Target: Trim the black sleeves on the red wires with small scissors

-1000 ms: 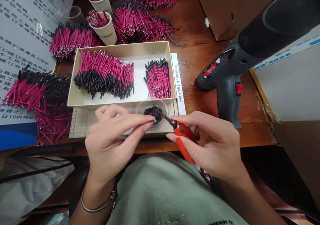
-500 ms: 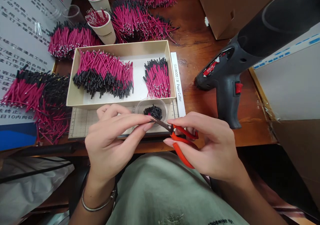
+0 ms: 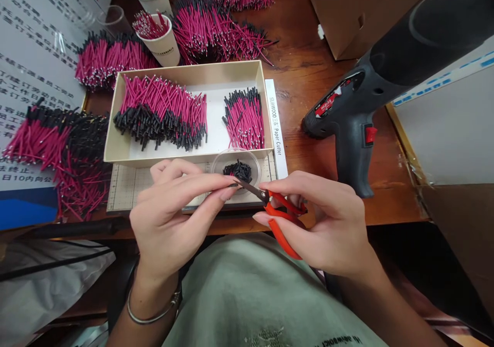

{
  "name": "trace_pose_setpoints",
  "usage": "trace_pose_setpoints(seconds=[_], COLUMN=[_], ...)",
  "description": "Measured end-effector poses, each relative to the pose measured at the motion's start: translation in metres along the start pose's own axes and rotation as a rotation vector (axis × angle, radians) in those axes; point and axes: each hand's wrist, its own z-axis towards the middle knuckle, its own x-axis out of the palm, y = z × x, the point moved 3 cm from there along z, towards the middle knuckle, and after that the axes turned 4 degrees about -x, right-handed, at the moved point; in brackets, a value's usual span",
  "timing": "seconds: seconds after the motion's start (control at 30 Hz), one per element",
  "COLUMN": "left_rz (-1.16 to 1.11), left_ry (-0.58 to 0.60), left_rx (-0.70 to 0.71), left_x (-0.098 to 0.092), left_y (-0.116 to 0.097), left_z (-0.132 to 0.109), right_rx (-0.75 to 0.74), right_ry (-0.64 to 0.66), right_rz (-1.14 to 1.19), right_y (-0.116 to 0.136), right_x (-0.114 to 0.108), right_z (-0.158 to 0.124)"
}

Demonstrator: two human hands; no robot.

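Observation:
My left hand (image 3: 173, 215) is pinched shut, thumb and forefinger meeting at their tips on something too small to make out. My right hand (image 3: 324, 218) grips small orange-handled scissors (image 3: 280, 215), whose dark blades reach left and touch the left fingertips. Just behind the blades sits a clear round dish (image 3: 237, 169) holding short black tube pieces. Behind it a shallow beige box (image 3: 193, 156) holds two piles of pink wires with black sleeves (image 3: 164, 113).
A grey heat gun (image 3: 355, 115) stands on the wooden table at right. More pink wire heaps lie at left (image 3: 50, 146) and at the back, with two paper cups (image 3: 160, 40). A cardboard box (image 3: 358, 12) stands at back right. A paper cutter mat (image 3: 131, 187) lies under the dish.
The scissors' tips have drawn back from over the dish of black pieces to the left fingertips. The left hand has barely moved.

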Motion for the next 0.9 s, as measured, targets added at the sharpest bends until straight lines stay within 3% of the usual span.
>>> trace_pose_setpoints(seconds=[0.9], left_rz=[-0.019], left_ry=[-0.021], left_rx=[0.042], left_x=[0.0003], left_y=[0.0063], left_z=[0.0005], right_rx=[-0.037], right_ry=[0.020], right_rz=[-0.022], right_y=[-0.0021], right_x=[0.0048], right_z=[0.0025])
